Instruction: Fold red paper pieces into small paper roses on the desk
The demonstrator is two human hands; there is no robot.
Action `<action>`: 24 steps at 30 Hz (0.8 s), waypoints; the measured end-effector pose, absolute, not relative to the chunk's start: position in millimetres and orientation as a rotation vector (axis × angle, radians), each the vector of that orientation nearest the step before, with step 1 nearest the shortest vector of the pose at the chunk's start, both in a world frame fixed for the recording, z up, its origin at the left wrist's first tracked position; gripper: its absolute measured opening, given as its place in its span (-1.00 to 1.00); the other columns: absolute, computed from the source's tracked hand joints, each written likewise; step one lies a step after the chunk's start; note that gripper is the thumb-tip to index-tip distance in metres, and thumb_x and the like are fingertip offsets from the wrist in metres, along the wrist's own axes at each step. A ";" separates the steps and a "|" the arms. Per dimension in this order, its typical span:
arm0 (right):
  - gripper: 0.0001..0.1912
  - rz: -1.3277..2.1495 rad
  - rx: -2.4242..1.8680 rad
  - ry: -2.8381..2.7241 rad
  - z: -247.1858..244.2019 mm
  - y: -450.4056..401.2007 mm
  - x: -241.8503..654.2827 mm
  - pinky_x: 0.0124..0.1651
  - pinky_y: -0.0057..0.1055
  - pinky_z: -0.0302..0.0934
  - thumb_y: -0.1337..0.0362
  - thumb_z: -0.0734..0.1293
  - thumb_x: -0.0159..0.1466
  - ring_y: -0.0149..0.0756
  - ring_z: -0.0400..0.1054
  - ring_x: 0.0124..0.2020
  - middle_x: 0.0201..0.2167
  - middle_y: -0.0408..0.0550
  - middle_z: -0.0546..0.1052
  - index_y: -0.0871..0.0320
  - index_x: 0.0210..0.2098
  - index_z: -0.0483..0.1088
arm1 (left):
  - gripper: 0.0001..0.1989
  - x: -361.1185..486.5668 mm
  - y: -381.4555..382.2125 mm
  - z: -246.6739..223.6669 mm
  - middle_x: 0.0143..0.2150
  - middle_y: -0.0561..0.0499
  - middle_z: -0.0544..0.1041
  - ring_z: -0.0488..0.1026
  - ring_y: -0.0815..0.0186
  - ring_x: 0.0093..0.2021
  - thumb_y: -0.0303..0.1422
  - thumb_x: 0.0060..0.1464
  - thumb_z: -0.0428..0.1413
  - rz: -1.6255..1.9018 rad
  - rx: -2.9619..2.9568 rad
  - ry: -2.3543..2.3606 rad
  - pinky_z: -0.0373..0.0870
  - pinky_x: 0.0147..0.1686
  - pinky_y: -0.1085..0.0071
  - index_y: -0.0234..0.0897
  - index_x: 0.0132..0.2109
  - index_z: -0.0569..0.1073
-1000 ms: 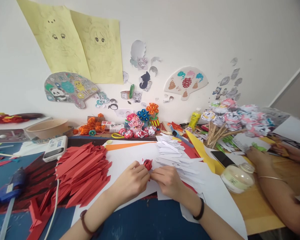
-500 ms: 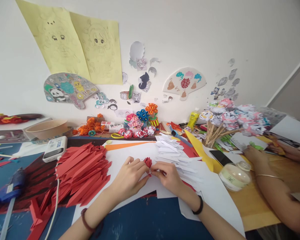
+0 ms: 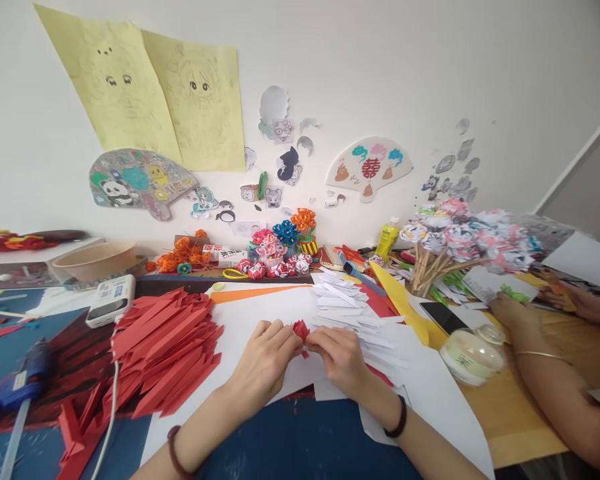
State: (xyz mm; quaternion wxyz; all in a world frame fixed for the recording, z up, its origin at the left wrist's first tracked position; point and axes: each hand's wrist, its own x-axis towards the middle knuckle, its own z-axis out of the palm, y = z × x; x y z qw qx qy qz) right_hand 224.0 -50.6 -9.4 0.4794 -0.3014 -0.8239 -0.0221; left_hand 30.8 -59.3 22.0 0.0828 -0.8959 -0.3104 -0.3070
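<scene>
Between my two hands is a small red folded-paper flower (image 3: 301,329), held over white paper sheets (image 3: 260,313). My left hand (image 3: 269,357) pinches it from the left with fingers closed. From the right, my right hand (image 3: 339,355) grips its edge between thumb and fingertips. The fingertips of both hands partly hide the lower part of the flower. Left of my hands lies a big pile of folded red paper strips (image 3: 167,347). Beyond my right hand, folded white paper strips (image 3: 345,303) are heaped.
A blue glue gun (image 3: 27,377) and a white power bank (image 3: 111,300) with a cable lie left. To the right are a phone (image 3: 440,317), a clear jar (image 3: 473,357) and a bunch of paper flowers (image 3: 460,237). Another person's arm (image 3: 545,367) works at far right.
My hands have shifted slightly to the right and my fingers have closed in tighter around the red paper flower. The view has moved a little.
</scene>
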 end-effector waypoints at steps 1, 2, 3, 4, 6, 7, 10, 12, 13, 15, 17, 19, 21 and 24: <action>-0.74 -0.085 -0.734 -2.015 -9.2 -51.2 224.0 -0.40 -0.45 0.09 0.43 0.14 0.40 -0.41 0.31 -0.49 -0.49 -0.11 0.49 0.17 -0.34 0.40 | -0.79 31.8 -59.2 20.5 -0.36 0.01 0.40 0.21 0.27 -0.33 -0.50 0.33 -0.12 -0.931 -2.683 -0.950 0.02 -0.32 0.30 -0.27 -0.26 0.35; -0.74 -0.112 -0.733 -2.018 -9.0 -51.8 224.2 -0.40 -0.44 0.08 0.44 0.14 0.39 -0.41 0.30 -0.50 -0.49 -0.11 0.49 0.17 -0.34 0.40 | -0.79 32.6 -59.2 19.2 -0.37 0.02 0.40 0.22 0.27 -0.32 -0.50 0.32 -0.12 -0.944 -2.690 -0.976 0.02 -0.32 0.30 -0.27 -0.27 0.34; -0.74 -0.138 -0.730 -2.020 -8.8 -52.3 224.4 -0.40 -0.44 0.07 0.45 0.13 0.38 -0.40 0.30 -0.50 -0.49 -0.11 0.49 0.17 -0.34 0.40 | -0.80 33.1 -59.3 18.2 -0.37 0.02 0.39 0.22 0.28 -0.32 -0.49 0.32 -0.11 -0.953 -2.695 -1.000 0.02 -0.31 0.30 -0.26 -0.27 0.34; -0.74 -0.160 -0.726 -2.017 -8.4 -52.8 224.8 -0.39 -0.43 0.07 0.46 0.13 0.38 -0.40 0.30 -0.50 -0.48 -0.10 0.49 0.18 -0.33 0.40 | -0.81 33.5 -59.7 17.6 -0.37 0.02 0.39 0.22 0.28 -0.32 -0.48 0.33 -0.11 -0.958 -2.692 -1.019 0.02 -0.30 0.31 -0.26 -0.26 0.34; -0.73 -0.193 -0.713 -2.000 -7.7 -53.5 225.5 -0.38 -0.42 0.08 0.49 0.11 0.37 -0.38 0.31 -0.48 -0.47 -0.08 0.49 0.18 -0.31 0.40 | -0.82 33.6 -61.3 17.7 -0.36 0.02 0.40 0.23 0.28 -0.32 -0.47 0.33 -0.10 -0.952 -2.656 -1.037 0.02 -0.28 0.30 -0.26 -0.25 0.35; -0.72 -0.203 -0.706 -1.990 -7.5 -53.7 225.9 -0.38 -0.42 0.09 0.50 0.10 0.36 -0.37 0.32 -0.47 -0.46 -0.07 0.50 0.18 -0.30 0.40 | -0.82 33.6 -62.5 18.3 -0.35 0.02 0.41 0.23 0.28 -0.32 -0.46 0.33 -0.09 -0.935 -2.632 -1.034 0.02 -0.27 0.30 -0.26 -0.25 0.35; -0.73 -0.213 -0.692 -1.972 -7.3 -54.0 226.3 -0.37 -0.41 0.12 0.51 0.10 0.35 -0.35 0.34 -0.45 -0.45 -0.06 0.50 0.19 -0.28 0.40 | -0.85 33.7 -66.7 20.4 -0.35 0.01 0.42 0.23 0.26 -0.31 -0.45 0.31 -0.06 -0.864 -2.545 -0.999 0.03 -0.23 0.27 -0.26 -0.23 0.37; -0.75 -0.201 -0.686 -1.967 -7.6 -54.3 226.0 -0.37 -0.41 0.14 0.50 0.12 0.35 -0.35 0.35 -0.45 -0.45 -0.06 0.51 0.19 -0.27 0.40 | -0.88 34.0 -68.7 21.1 -0.34 0.00 0.43 0.24 0.25 -0.29 -0.42 0.30 -0.04 -0.825 -2.505 -0.971 0.04 -0.20 0.25 -0.26 -0.22 0.37; -0.76 -0.186 -0.687 -1.962 -7.8 -54.5 225.8 -0.37 -0.41 0.15 0.50 0.13 0.35 -0.35 0.36 -0.45 -0.44 -0.06 0.51 0.19 -0.26 0.40 | -0.88 34.1 -69.2 21.0 -0.34 0.00 0.44 0.25 0.25 -0.29 -0.41 0.30 -0.03 -0.814 -2.489 -0.959 0.04 -0.18 0.25 -0.26 -0.21 0.38; -0.78 -0.148 -0.691 -1.957 -7.6 -54.7 225.4 -0.36 -0.42 0.17 0.48 0.15 0.36 -0.35 0.37 -0.44 -0.44 -0.05 0.52 0.19 -0.25 0.41 | -0.89 33.9 -69.2 19.8 -0.33 0.00 0.44 0.25 0.25 -0.28 -0.43 0.29 -0.03 -0.812 -2.471 -0.944 0.04 -0.17 0.25 -0.26 -0.20 0.38; -0.80 -0.119 -0.686 -1.972 -6.5 -54.6 225.8 -0.37 -0.42 0.18 0.45 0.17 0.38 -0.36 0.38 -0.44 -0.43 -0.05 0.53 0.19 -0.22 0.42 | -0.88 32.9 -68.3 17.7 -0.33 0.01 0.45 0.25 0.25 -0.29 -0.48 0.28 -0.05 -0.827 -2.460 -0.943 0.05 -0.18 0.26 -0.26 -0.20 0.38; -0.83 -0.123 -0.669 -2.006 -4.7 -53.8 227.0 -0.38 -0.44 0.18 0.42 0.20 0.39 -0.36 0.39 -0.44 -0.42 -0.05 0.54 0.19 -0.19 0.43 | -0.86 31.3 -67.0 15.6 -0.33 0.02 0.46 0.24 0.25 -0.30 -0.53 0.26 -0.05 -0.834 -2.456 -0.952 0.06 -0.19 0.27 -0.26 -0.18 0.38; -0.87 -0.157 -0.651 -2.033 -2.8 -52.6 229.0 -0.37 -0.44 0.18 0.40 0.25 0.39 -0.37 0.40 -0.43 -0.41 -0.06 0.55 0.18 -0.18 0.45 | -0.85 29.8 -65.7 14.2 -0.32 0.03 0.47 0.25 0.25 -0.29 -0.55 0.24 -0.04 -0.821 -2.452 -0.969 0.07 -0.18 0.27 -0.25 -0.16 0.38; -0.89 -0.190 -0.663 -2.036 -1.3 -51.1 231.6 -0.34 -0.43 0.18 0.38 0.29 0.37 -0.36 0.40 -0.39 -0.37 -0.06 0.55 0.17 -0.16 0.46 | -0.85 28.8 -64.2 13.9 -0.30 0.03 0.47 0.25 0.24 -0.27 -0.55 0.23 -0.02 -0.796 -2.431 -0.994 0.07 -0.16 0.25 -0.25 -0.15 0.38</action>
